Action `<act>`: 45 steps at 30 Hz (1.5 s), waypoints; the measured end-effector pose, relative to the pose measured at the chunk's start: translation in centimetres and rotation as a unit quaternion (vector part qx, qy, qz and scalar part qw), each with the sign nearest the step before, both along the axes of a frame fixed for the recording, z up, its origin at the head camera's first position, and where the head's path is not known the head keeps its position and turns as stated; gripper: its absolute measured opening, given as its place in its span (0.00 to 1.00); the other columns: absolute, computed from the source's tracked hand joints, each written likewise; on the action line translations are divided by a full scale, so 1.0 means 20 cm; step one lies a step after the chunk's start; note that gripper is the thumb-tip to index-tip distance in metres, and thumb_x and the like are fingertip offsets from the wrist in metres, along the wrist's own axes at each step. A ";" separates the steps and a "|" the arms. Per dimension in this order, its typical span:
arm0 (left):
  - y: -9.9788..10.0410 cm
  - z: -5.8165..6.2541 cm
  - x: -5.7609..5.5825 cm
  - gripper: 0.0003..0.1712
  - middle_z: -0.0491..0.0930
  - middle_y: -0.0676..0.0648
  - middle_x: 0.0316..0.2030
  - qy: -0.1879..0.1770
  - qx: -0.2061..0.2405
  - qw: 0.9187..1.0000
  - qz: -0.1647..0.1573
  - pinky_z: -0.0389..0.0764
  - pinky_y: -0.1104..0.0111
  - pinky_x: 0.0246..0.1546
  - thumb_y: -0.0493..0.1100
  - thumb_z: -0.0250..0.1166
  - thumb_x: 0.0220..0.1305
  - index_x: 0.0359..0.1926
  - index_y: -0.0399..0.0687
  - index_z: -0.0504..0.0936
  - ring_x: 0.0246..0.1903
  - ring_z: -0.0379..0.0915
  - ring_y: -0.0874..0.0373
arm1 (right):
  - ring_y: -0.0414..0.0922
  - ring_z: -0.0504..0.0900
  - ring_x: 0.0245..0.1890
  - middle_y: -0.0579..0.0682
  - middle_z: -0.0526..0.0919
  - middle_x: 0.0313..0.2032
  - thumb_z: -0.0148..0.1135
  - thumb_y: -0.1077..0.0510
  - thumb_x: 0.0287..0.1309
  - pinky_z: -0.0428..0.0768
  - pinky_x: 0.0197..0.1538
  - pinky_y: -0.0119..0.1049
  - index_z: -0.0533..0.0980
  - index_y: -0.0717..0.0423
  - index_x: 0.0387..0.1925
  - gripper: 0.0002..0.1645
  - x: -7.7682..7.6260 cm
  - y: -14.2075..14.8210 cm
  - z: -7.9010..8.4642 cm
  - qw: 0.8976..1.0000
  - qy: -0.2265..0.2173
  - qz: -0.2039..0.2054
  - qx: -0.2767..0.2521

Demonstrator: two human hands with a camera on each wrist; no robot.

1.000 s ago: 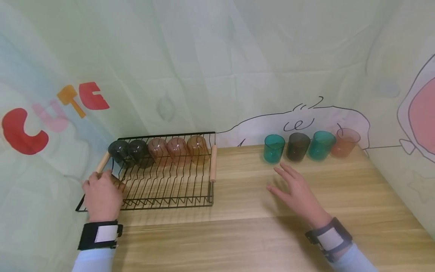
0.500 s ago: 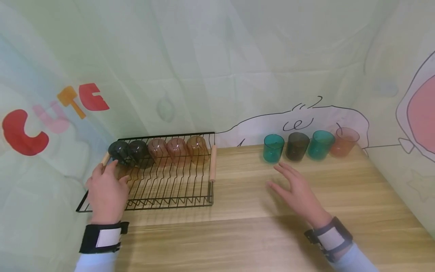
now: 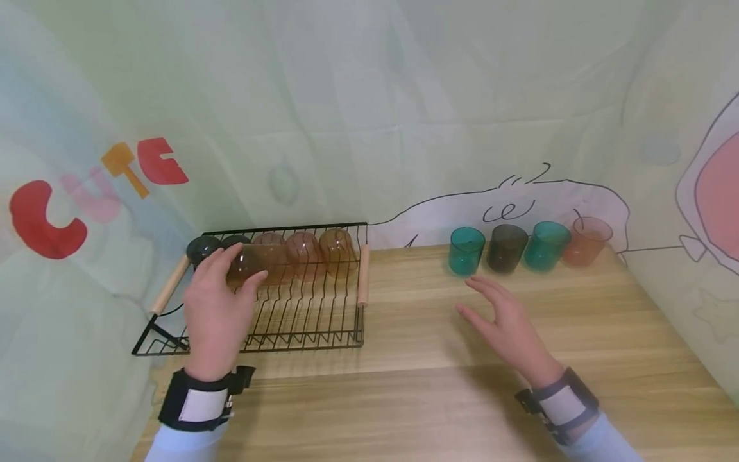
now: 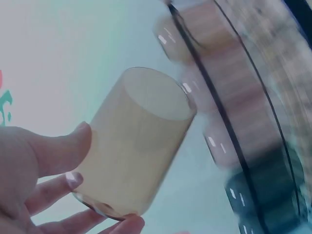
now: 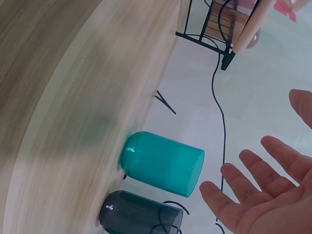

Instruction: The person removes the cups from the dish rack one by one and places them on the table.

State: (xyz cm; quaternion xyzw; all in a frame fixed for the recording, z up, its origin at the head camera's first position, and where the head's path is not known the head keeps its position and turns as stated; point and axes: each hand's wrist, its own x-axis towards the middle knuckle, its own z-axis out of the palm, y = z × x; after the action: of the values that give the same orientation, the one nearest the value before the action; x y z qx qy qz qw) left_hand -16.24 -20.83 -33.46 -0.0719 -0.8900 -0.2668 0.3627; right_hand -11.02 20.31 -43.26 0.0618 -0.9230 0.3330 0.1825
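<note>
The left hand [image 3: 219, 311] grips a smooth, see-through brown cup [image 3: 260, 263], tipped sideways by the wire rack [image 3: 300, 348] on the left. The right hand [image 3: 514, 333], fingers loose, is near a round green cup [image 3: 466, 252].

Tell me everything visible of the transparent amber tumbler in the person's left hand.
The transparent amber tumbler looks like smooth glass or clear plastic, with straight sides, a thin round rim and a darker base edge. It is held nearly sideways, mouth pointing away from the left hand, whose thumb and fingers grip it near the base. It hangs over the black wire rack, apparently clear.
</note>
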 end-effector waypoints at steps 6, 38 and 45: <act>0.16 0.02 -0.01 0.33 0.76 0.44 0.56 -0.001 0.039 0.997 -0.072 0.82 0.55 0.43 0.47 0.72 0.49 0.59 0.52 0.75 0.51 0.76 0.49 | 0.50 0.69 0.63 0.50 0.73 0.61 0.59 0.39 0.57 0.67 0.65 0.52 0.70 0.49 0.60 0.33 0.00 -0.03 0.02 1.000 0.009 0.000 -0.005; 0.73 0.07 0.12 0.29 0.74 0.47 0.54 -0.257 0.380 0.852 -0.251 0.82 0.69 0.40 0.41 0.70 0.54 0.58 0.48 0.73 0.45 0.75 0.50 | 0.45 0.72 0.61 0.46 0.72 0.62 0.57 0.33 0.55 0.72 0.62 0.45 0.68 0.46 0.62 0.37 -0.02 -0.17 0.14 0.983 -0.052 0.030 -0.176; 0.79 0.04 0.14 0.29 0.74 0.46 0.54 -0.272 0.388 0.844 -0.253 0.82 0.66 0.42 0.45 0.70 0.54 0.57 0.51 0.73 0.46 0.76 0.49 | 0.44 0.72 0.61 0.45 0.74 0.61 0.57 0.35 0.56 0.72 0.61 0.44 0.68 0.48 0.62 0.36 -0.02 -0.25 0.17 0.978 -0.059 0.057 -0.193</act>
State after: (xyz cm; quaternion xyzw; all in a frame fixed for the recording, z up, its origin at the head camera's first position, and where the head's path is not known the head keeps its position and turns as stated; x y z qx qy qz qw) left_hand -13.40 -5.05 -32.73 -0.0724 -0.7280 -0.6814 0.0241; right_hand -11.48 15.36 -39.82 0.0583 -0.8455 0.5179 0.1166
